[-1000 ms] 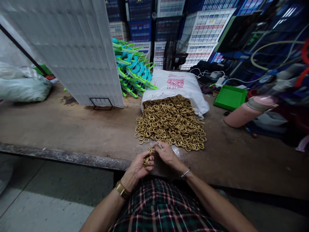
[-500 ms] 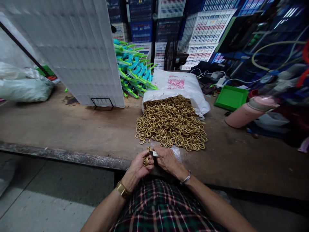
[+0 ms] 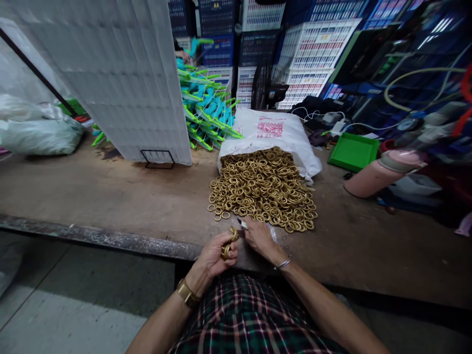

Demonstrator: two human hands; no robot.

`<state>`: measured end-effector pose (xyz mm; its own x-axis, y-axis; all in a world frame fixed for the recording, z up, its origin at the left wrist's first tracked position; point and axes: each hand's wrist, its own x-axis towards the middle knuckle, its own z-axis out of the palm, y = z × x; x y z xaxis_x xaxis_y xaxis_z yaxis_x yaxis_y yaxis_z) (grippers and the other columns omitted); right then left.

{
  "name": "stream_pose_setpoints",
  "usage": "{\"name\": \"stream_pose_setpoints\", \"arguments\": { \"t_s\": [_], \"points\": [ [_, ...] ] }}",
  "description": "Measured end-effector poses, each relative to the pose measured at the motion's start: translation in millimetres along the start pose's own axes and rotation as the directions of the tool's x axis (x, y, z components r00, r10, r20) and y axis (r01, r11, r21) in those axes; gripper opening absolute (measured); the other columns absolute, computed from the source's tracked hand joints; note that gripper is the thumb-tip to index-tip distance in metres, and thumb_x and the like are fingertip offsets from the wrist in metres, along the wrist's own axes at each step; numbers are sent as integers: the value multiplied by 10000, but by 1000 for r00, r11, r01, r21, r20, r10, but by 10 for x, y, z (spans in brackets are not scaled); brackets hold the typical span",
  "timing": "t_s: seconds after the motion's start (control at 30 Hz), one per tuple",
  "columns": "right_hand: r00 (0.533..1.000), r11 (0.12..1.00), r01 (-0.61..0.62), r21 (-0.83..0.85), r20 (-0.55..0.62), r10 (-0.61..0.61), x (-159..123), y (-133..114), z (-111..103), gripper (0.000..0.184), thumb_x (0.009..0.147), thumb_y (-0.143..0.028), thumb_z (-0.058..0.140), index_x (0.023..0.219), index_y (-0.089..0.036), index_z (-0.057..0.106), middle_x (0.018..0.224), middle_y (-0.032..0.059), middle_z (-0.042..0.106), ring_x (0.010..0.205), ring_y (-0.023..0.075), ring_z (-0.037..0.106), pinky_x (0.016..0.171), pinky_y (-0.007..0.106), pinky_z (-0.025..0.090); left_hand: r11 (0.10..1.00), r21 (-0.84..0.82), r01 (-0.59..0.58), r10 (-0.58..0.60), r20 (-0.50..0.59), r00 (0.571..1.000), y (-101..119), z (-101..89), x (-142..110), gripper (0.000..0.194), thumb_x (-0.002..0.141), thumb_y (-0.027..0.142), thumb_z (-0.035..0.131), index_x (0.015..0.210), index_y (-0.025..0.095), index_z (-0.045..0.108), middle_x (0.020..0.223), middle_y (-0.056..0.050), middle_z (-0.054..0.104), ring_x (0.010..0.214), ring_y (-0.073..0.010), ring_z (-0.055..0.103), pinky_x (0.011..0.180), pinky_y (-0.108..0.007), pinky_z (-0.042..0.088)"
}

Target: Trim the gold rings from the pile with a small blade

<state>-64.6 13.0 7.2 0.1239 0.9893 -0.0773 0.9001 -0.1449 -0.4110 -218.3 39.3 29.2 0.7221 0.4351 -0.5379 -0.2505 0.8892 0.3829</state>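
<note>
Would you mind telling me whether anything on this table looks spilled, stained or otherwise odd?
A dark patch marks the table beside the white panel, unlike the paler brown around it. Brass-coloured rings also spill out of the white bag, perhaps deliberately.

Nothing legible; red print (image 3: 269, 129) on the white sack (image 3: 293, 135) is too small to read
</note>
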Motion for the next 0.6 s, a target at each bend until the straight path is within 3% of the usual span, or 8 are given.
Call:
{"name": "stream_pose_setpoints", "arguments": {
  "t_s": [0.07,0.13,0.27,0.37,0.43,0.6],
  "points": [
    [998,987,-24,156,-45,31,59,22,-7,137,738,-121,409,771,-174,531,592,-4,499,532,116,402,524,244,237,998,60,-37,34,50,998,-8,-7,-11,195,727,267,623,722,161,459,527,38,473,374,-42,403,348,-137,211],
    [998,920,-25,392,-51,49,95,-10,-12,146,780,-200,409,668,-184,501,553,-25,452,515,104,371,511,228,253,992,110,-58,51,65,997,-10,-26,-6,206,726,293,630,755,165,471,543,39,483,379,-39,407,353,-136,210],
    [988,659,-119,743,152,6,78,-148,1,269,814,-373,424,660,-185,537,526,-44,459,473,86,361,454,199,265,979,188,-74,63,67,996,-5,-69,10,232,727,329,633,819,170,492,581,33,504,391,-43,424,355,-142,218],
    [955,511,-236,827,294,-35,30,-215,4,280,798,-416,454,697,-180,567,482,-58,452,417,70,329,405,183,230,967,238,-92,77,75,994,4,-83,0,242,721,341,640,815,163,506,587,22,518,398,-48,431,350,-145,226],
    [946,455,-258,852,319,-61,11,-231,-9,244,779,-387,473,711,-178,578,472,-60,454,408,65,328,395,177,216,962,258,-93,77,71,995,12,-83,-15,243,716,333,644,832,159,520,589,19,526,400,-50,434,348,-145,237],
    [975,499,-155,852,213,-61,20,-205,-37,153,742,-301,506,715,-178,593,529,-54,488,471,68,374,445,177,266,971,228,-64,70,-16,997,14,-73,-36,213,692,288,651,801,148,533,592,10,544,418,-57,467,355,-139,267]
  ]
}}
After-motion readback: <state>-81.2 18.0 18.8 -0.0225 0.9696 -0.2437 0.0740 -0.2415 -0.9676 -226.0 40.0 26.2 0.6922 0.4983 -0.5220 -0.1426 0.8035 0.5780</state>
